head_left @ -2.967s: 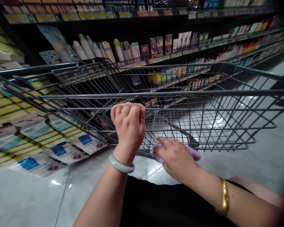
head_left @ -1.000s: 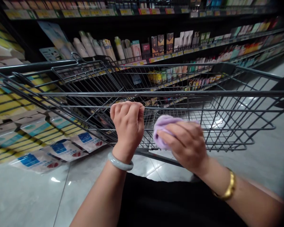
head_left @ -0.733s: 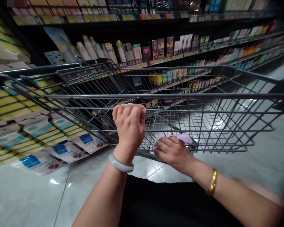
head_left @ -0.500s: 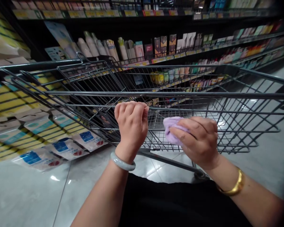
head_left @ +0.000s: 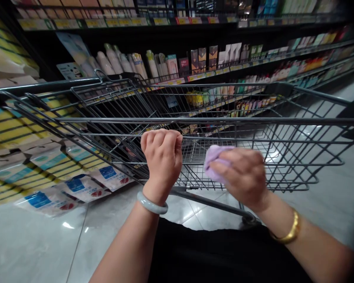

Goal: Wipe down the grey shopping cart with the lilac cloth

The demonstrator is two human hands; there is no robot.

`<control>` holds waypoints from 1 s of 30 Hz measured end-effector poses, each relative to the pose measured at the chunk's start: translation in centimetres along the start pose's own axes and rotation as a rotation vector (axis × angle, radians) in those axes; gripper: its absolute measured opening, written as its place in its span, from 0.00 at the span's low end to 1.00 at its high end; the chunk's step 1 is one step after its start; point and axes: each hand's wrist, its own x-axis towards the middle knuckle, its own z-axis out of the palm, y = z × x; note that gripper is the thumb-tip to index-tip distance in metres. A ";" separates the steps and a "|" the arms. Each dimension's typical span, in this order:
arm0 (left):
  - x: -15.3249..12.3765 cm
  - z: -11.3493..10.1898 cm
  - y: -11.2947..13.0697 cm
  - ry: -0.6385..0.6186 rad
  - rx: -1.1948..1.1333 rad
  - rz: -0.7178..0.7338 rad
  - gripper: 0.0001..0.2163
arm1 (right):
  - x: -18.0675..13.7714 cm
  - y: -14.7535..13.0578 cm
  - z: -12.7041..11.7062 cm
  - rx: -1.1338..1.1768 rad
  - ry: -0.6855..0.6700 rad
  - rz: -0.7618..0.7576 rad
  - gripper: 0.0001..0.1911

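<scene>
A grey wire shopping cart [head_left: 212,120] stands sideways in front of me. My left hand [head_left: 163,155], with a pale bangle at its wrist, is closed at a horizontal wire of the cart's near side, fingers curled over it. In my right hand [head_left: 246,175] is a bunched light purple cloth [head_left: 214,163], pressed between thumb and fingers. The cloth is at the near side wires; whether it touches them I cannot tell. A gold bracelet circles my right wrist.
Behind the cart run store shelves [head_left: 162,81] with bottles, boxes and price tags. Yellow and white packs [head_left: 47,161] are stacked on the left. Grey floor tiles [head_left: 47,239] lie below, and a cart wheel [head_left: 249,219] sits close to my lap.
My right hand with the purple cloth has shifted slightly left and is a little blurred. My left hand stays at the same wire. The view has tilted a little.
</scene>
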 end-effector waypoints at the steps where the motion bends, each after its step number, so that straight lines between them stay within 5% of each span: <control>1: 0.0 0.0 0.0 0.001 0.003 0.002 0.08 | -0.4 -0.2 0.2 0.008 -0.039 -0.078 0.14; 4: 0.0 -0.1 0.0 -0.005 0.008 0.007 0.08 | -0.4 0.2 -0.3 0.033 -0.054 -0.126 0.15; 10: 0.0 0.0 0.0 0.015 -0.003 0.009 0.08 | 1.5 2.3 -2.0 -0.036 0.228 0.192 0.18; 16: 0.0 0.2 -0.2 0.029 -0.001 0.029 0.07 | 0.2 1.3 -0.5 -0.003 0.001 -0.114 0.15; 22: 0.1 0.1 -0.1 0.021 -0.006 0.015 0.08 | 1.7 2.9 -2.6 -0.034 0.249 0.164 0.18; 27: 0.1 0.1 -0.2 0.027 0.007 0.024 0.08 | 0.1 1.2 -0.7 0.000 0.004 -0.084 0.14; 30: 0.1 0.0 -0.1 0.022 0.001 0.021 0.07 | -0.1 1.6 -1.0 0.035 0.002 -0.100 0.16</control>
